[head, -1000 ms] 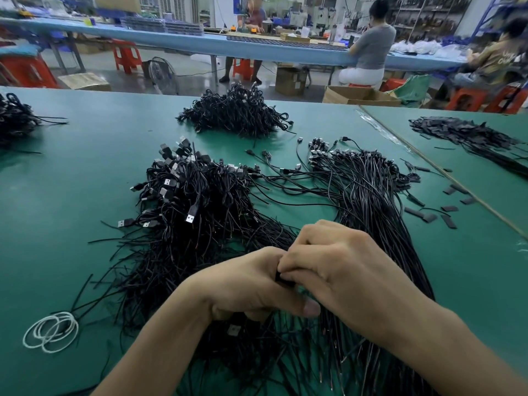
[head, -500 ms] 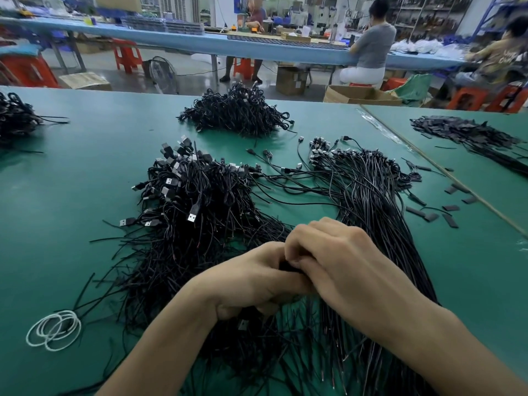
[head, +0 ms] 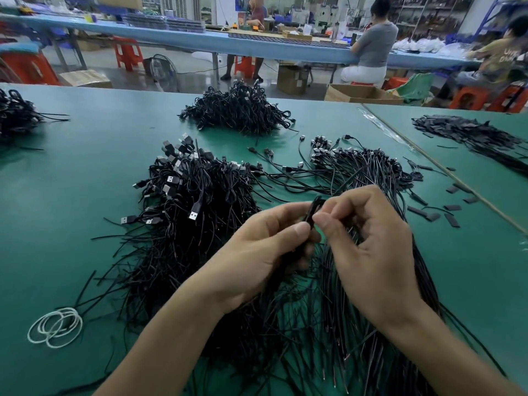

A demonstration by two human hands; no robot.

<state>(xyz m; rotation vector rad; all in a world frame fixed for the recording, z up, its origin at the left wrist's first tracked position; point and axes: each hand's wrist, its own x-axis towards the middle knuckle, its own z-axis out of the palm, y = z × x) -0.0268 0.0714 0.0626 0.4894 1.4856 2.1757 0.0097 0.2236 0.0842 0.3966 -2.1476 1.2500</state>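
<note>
Two hands meet above the table (head: 85,172). The left hand (head: 263,247) pinches one short black sleeve (head: 315,208) between thumb and curled fingers. The right hand (head: 371,252) nips its upper end with thumb and forefinger. The sleeve is held up between two near cable heaps, the plug heap (head: 194,201) on the left and the straight heap (head: 371,172) on the right. Two more lie farther off: the far heap (head: 237,112) and the edge heap (head: 14,115). One bunch of white bands (head: 54,327) lies near left, and about seven loose strips (head: 445,212) lie to the right.

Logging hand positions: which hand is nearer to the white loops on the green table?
Left. The left hand sits to the right of the white loops and farther forward; the right hand lies farther right again. Both pinch a small black piece.
</note>
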